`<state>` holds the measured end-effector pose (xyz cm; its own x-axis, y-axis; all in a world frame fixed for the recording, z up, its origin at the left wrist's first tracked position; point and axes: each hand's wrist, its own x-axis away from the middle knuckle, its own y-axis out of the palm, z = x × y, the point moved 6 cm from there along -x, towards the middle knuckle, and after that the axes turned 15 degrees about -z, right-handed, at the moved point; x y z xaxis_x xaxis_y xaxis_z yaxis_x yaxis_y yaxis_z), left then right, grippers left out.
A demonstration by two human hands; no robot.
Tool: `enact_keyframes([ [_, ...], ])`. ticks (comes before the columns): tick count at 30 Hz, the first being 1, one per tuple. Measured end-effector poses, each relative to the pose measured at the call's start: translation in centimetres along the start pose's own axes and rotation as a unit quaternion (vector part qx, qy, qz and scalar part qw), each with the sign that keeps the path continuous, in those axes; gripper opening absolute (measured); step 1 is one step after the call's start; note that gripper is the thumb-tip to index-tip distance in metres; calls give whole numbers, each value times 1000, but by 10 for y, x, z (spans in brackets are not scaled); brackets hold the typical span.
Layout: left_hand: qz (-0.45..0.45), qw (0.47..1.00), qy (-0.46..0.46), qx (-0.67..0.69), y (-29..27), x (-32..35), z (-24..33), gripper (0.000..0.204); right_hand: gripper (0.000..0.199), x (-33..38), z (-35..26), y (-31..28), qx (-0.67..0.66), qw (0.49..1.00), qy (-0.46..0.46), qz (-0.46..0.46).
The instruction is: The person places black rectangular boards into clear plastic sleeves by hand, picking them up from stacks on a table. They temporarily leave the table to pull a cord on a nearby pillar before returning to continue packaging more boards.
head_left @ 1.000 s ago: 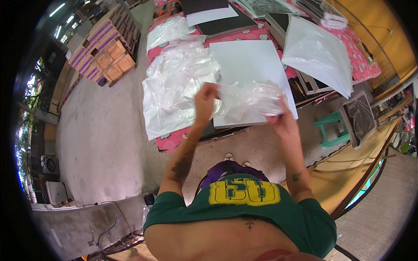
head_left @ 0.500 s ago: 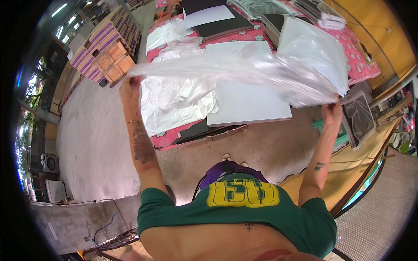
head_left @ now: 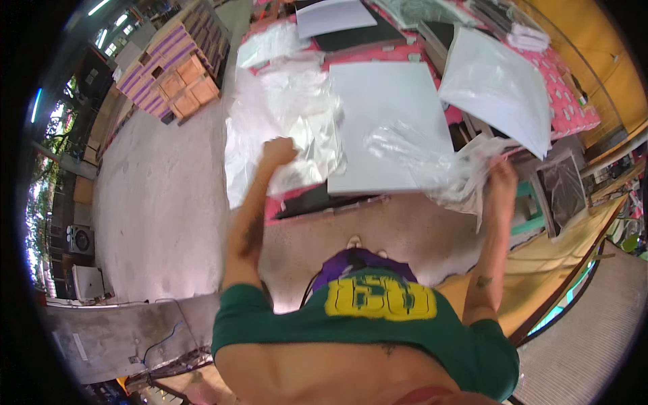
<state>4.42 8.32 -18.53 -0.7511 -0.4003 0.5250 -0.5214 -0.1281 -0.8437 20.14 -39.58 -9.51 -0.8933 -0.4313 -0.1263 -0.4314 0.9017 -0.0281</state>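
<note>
A clear plastic bag (head_left: 432,158), thin, glossy and crumpled, hangs bunched over the right edge of the white board (head_left: 388,125) lying flat on the bench (head_left: 574,101). The right hand (head_left: 501,183) is clamped on the bag's gathered end, just right of the board. The left hand (head_left: 278,151) is closed in a fist on the pile of clear bags (head_left: 283,128) left of the board; the two hands are well apart. Right of the board lies a white sheet in plastic wrap (head_left: 496,84), tilted. Beyond the board sits a white sheet on a black one (head_left: 337,17). Far left of the board, on the floor, stand stacked cartons (head_left: 172,71), purple-striped and orange-brown.
</note>
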Motion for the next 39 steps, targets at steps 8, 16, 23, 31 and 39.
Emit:
enact_keyframes([
  [8,65,739,382,550,-45,124,196,18,16,26,15,151,-372,902,54,-210],
  [16,268,725,321,547,-53,129,166,13,19,38,24,139,-459,863,65,-201],
  [23,280,757,304,506,-56,152,198,16,30,49,25,148,-423,864,70,-264],
  [31,220,762,162,587,-3,95,31,26,39,23,-23,51,-280,921,48,-268],
  [39,2,777,418,472,-109,167,195,69,15,22,-70,85,491,763,-133,-399],
])
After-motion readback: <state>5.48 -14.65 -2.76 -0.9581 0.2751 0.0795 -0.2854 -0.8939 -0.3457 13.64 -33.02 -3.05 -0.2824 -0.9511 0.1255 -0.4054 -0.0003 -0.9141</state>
